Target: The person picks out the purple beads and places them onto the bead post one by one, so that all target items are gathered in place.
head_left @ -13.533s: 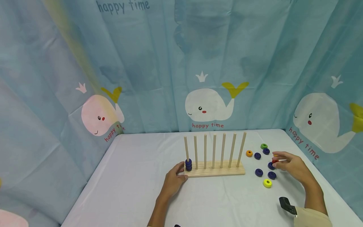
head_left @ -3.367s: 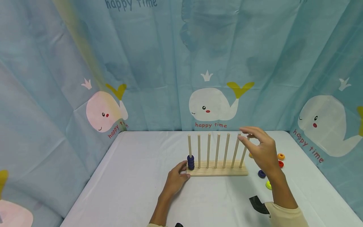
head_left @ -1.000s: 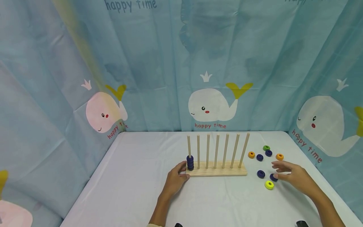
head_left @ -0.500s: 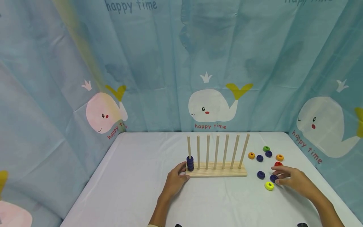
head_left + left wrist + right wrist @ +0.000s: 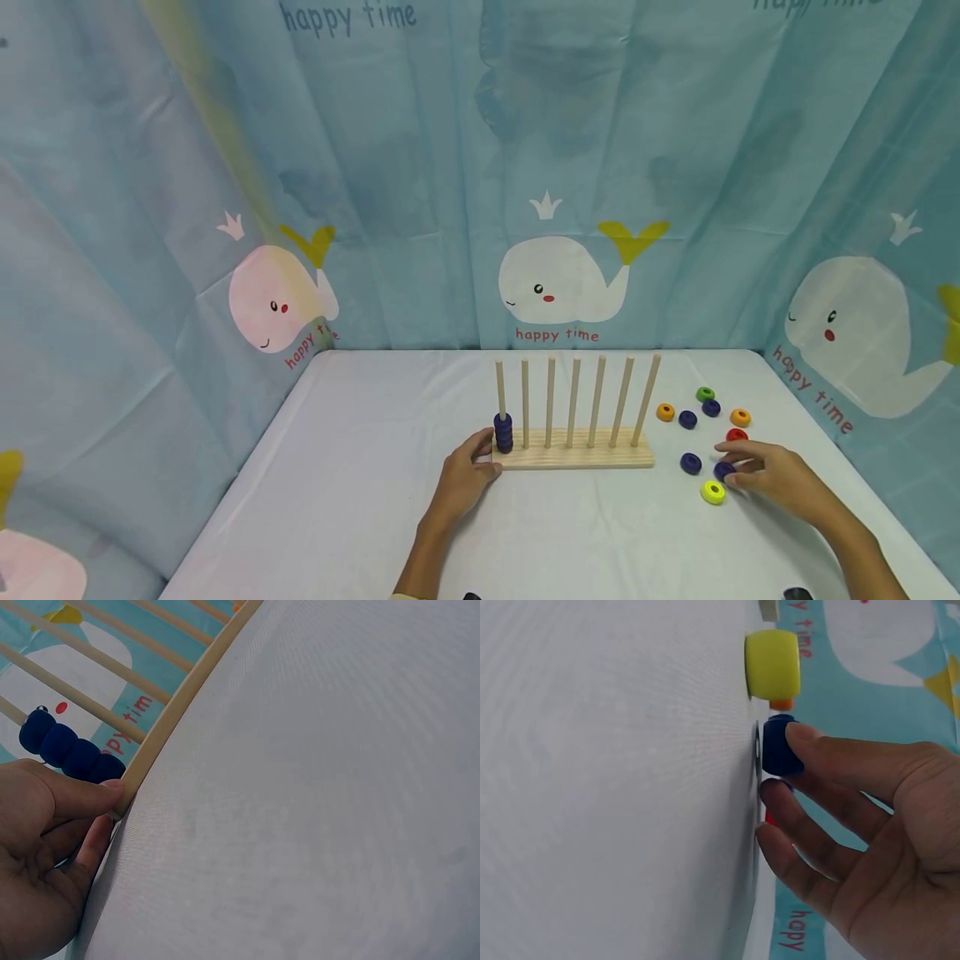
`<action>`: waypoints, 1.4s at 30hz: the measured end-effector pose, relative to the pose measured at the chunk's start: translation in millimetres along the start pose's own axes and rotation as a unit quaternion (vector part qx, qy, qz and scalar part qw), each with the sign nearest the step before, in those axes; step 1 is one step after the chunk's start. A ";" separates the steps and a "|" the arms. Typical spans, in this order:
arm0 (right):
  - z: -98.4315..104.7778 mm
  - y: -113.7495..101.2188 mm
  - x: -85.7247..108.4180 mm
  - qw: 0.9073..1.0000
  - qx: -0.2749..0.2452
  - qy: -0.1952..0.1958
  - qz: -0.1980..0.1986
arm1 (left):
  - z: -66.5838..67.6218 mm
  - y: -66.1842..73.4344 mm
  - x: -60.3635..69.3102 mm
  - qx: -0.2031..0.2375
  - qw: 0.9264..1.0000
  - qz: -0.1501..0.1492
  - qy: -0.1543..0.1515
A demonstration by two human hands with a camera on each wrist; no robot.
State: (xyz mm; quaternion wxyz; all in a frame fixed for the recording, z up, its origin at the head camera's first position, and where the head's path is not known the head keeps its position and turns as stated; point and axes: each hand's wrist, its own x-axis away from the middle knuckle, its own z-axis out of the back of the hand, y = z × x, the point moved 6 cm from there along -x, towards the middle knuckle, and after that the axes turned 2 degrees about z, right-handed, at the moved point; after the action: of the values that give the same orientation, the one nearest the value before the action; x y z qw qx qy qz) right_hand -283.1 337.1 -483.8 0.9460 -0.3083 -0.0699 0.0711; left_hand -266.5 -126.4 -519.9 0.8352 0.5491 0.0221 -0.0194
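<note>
A wooden peg stand [image 5: 573, 454] with a row of upright rods stands in mid-table. Several dark blue beads [image 5: 503, 434] are stacked on its leftmost rod. At that end, my left hand [image 5: 460, 479] holds the base; in the left wrist view, the thumb [image 5: 94, 796] presses on its edge beside the stacked beads. Over at the right, my right hand [image 5: 780, 477] pinches a loose dark blue bead [image 5: 780, 746]. In the right wrist view the thumb lies on its near face, and the forefinger's tip is hidden behind it.
Around the right hand lie a yellow bead [image 5: 713, 492], a red bead [image 5: 737, 435], a green bead [image 5: 705, 394], two orange beads [image 5: 665, 412] and more dark blue beads [image 5: 691, 463]. A whale-print curtain [image 5: 420, 275] encloses the white table [image 5: 337, 467].
Since the oldest frame, the blue stack has grown taller. My right hand has gone from over the stand to the loose beads and closed on a blue one. The left hand stays put.
</note>
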 end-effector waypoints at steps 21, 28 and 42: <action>15.7 -41.9 3.9 0.994 0.015 0.092 0.062 | -0.7 -1.9 -0.3 0.009 1.000 0.007 -0.001; 19.2 -55.2 7.3 0.990 0.019 0.116 0.084 | -0.9 -2.3 -0.8 0.012 1.000 0.003 -0.002; 27.4 -85.8 9.8 0.977 0.009 0.165 0.133 | 0.0 -1.5 -0.5 0.011 1.000 0.003 -0.008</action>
State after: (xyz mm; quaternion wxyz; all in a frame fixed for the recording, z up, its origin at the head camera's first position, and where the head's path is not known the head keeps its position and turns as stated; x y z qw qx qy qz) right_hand -270.4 285.9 -410.1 0.9294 -0.3136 0.1292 0.1453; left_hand -267.1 -127.0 -521.2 0.8294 0.5581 0.0138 -0.0218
